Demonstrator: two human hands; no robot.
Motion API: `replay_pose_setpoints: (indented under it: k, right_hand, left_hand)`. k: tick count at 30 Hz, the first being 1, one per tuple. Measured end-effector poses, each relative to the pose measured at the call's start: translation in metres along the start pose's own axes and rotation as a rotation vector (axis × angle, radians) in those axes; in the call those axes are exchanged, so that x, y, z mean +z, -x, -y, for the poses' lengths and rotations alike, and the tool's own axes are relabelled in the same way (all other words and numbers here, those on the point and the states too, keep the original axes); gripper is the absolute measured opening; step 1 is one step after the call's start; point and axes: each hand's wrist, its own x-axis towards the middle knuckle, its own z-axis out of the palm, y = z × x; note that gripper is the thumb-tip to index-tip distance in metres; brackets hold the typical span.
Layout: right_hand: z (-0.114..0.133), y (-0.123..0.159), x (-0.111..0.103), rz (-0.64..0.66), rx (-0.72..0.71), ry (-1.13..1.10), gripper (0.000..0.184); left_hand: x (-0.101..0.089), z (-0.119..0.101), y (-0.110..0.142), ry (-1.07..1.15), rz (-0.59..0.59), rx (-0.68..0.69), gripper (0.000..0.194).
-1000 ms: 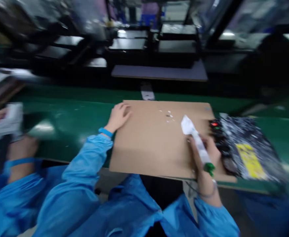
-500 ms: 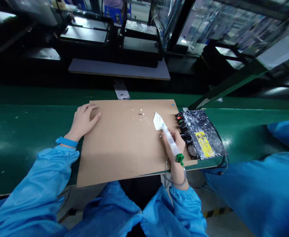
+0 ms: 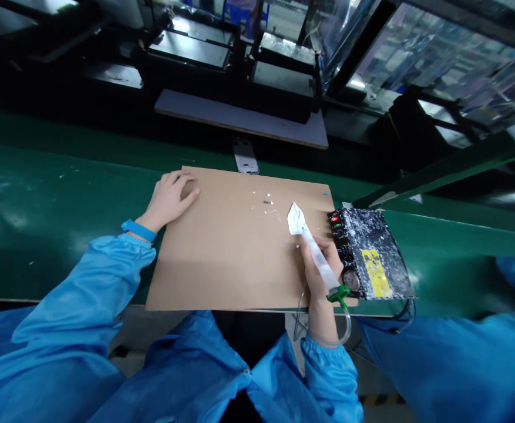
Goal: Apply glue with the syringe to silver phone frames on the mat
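Observation:
A brown cardboard sheet lies on the green conveyor belt in front of me. My left hand rests flat on its far left corner, fingers stretched out. My right hand is wrapped round a clear glue syringe with a green end cap and a thin tube; its tip, wrapped in white tissue, touches the cardboard near the right edge. Small white specks dot the sheet's far side.
A black controller box, spattered white, with a yellow label and lit buttons, sits right of the cardboard. A grey shelf and dark machines stand beyond the belt. Another person's blue sleeve is at the right.
The view swung right, then slightly back left, and sharpened. Both hands keep their places on the cardboard. The person at the left has dropped out of view; a blue sleeve appears at right.

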Motion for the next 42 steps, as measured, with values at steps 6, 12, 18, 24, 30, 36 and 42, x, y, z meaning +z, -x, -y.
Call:
replay_pose_setpoints:
  k: [6,12,18,24,30,36,42]
  right_hand:
    - [0.003,0.000,-0.001,0.003,-0.008,0.018,0.046]
    - [0.008,-0.002,-0.002,0.058,-0.015,0.021,0.048]
    - [0.012,-0.003,-0.004,0.126,-0.015,0.042,0.050]
    - [0.012,-0.001,-0.002,0.047,-0.003,0.012,0.052]
    - [0.015,0.001,-0.007,-0.056,-0.019,0.070,0.045]
    - [0.009,0.001,-0.007,-0.051,-0.022,0.057,0.045]
    - [0.014,0.000,-0.002,-0.020,-0.041,0.055,0.049]
  left_hand:
    - [0.001,0.000,-0.001,0.005,0.002,-0.007,0.056]
    - [0.003,0.001,0.000,0.003,0.002,-0.019,0.055]
    - [0.002,0.000,0.000,0.001,0.006,-0.017,0.056]
    - [0.002,-0.001,0.000,0.006,0.002,-0.022,0.054]
    - [0.002,-0.002,0.001,0.012,-0.012,-0.014,0.054]
    - [0.003,0.001,0.000,0.023,-0.008,-0.015,0.052]
    - [0.004,0.001,0.000,0.009,-0.016,-0.012,0.050]
